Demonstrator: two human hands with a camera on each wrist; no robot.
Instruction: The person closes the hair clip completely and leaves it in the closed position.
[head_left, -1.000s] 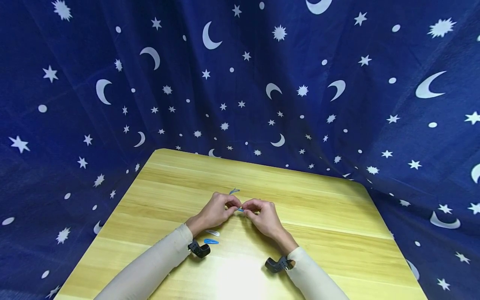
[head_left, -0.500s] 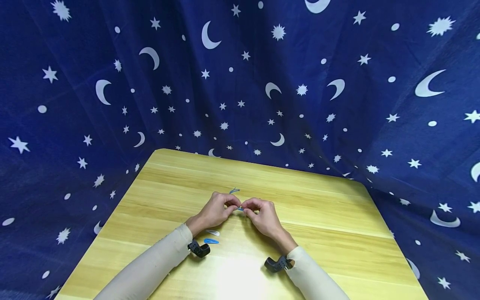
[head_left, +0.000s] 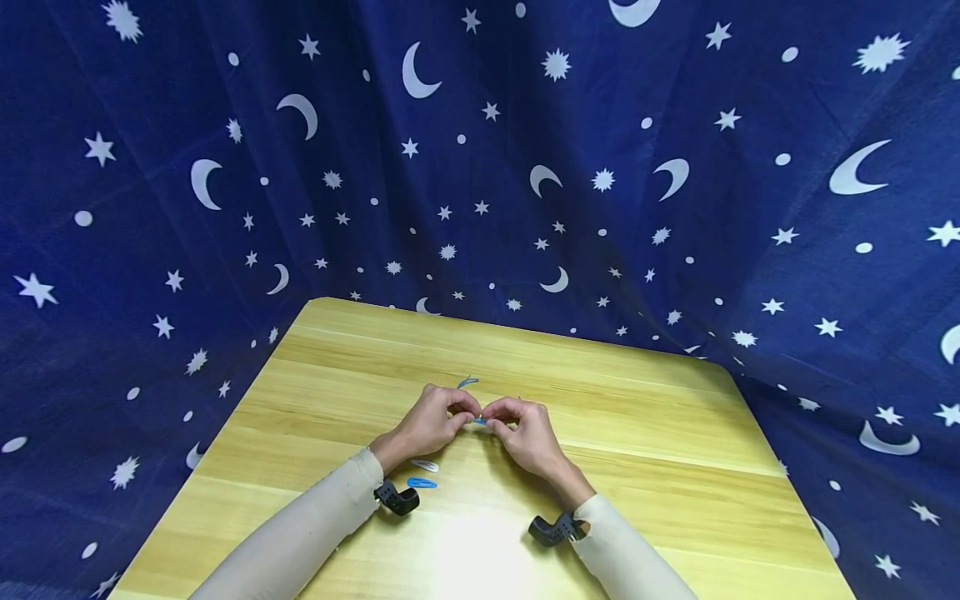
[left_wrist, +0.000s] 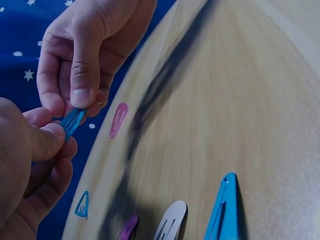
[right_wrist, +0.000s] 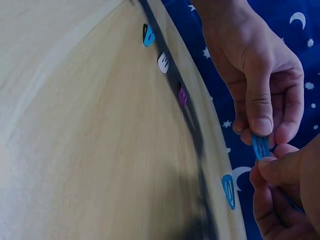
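My left hand (head_left: 438, 417) and right hand (head_left: 528, 429) meet over the middle of the table, fingertips almost together. Between them is a small blue snap hair clip (left_wrist: 73, 122), each hand pinching one end with thumb and fingers. In the right wrist view the same clip (right_wrist: 260, 146) spans the gap between both thumbs. Below my left hand lie a white hair clip (head_left: 425, 465) and a larger-looking blue hair clip (head_left: 422, 482). A purple hair clip (right_wrist: 182, 95) lies near them, hidden by my left hand in the head view.
Past my hands another blue hair clip (head_left: 468, 382) lies on the wood-grain table (head_left: 637, 400). A pink hair clip (left_wrist: 119, 120) shows near the table edge in the left wrist view. A dark blue curtain (head_left: 480, 167) with moons and stars hangs behind the table.
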